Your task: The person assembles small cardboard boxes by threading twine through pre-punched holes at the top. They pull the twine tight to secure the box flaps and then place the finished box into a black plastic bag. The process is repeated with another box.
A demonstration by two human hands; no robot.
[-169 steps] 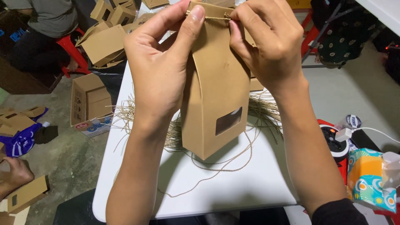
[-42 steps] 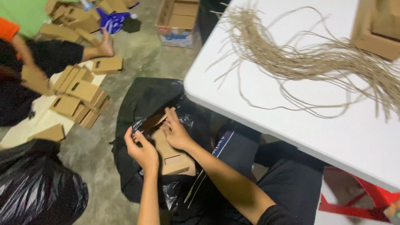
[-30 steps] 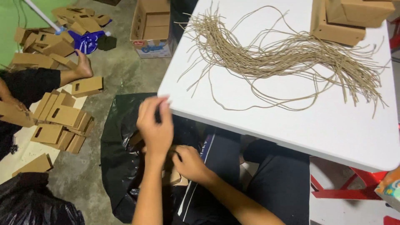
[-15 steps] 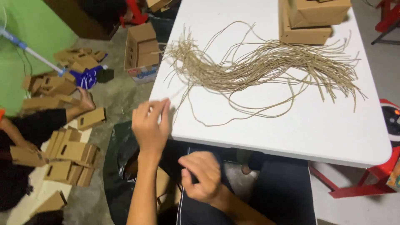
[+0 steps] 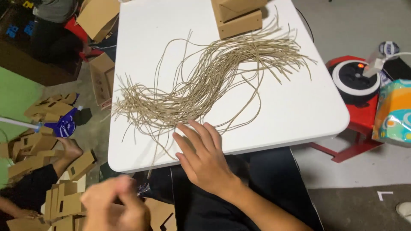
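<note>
A loose bundle of tan paper strings (image 5: 205,85) lies spread across the white table (image 5: 299,111). My right hand (image 5: 201,158) rests flat at the table's near edge, fingers spread, its fingertips touching the nearest strands and holding nothing. My left hand (image 5: 113,209) is low at the bottom left, below the table edge and blurred by motion; its fingers look curled, and I cannot tell whether anything is in them. Brown cardboard pieces (image 5: 160,214) lie just beside it over my dark lap.
Brown paper boxes (image 5: 237,17) stand at the table's far edge. Flat brown bags (image 5: 38,149) litter the floor at left, where another person's leg and foot (image 5: 64,154) reach in. A red stool (image 5: 359,115) with a round device and a colourful pack (image 5: 394,113) sit at right.
The view has swung up from the black bag on the floor to the tabletop. My right hand rose from the bag onto the table edge by the strings. My left hand dropped below the edge.
</note>
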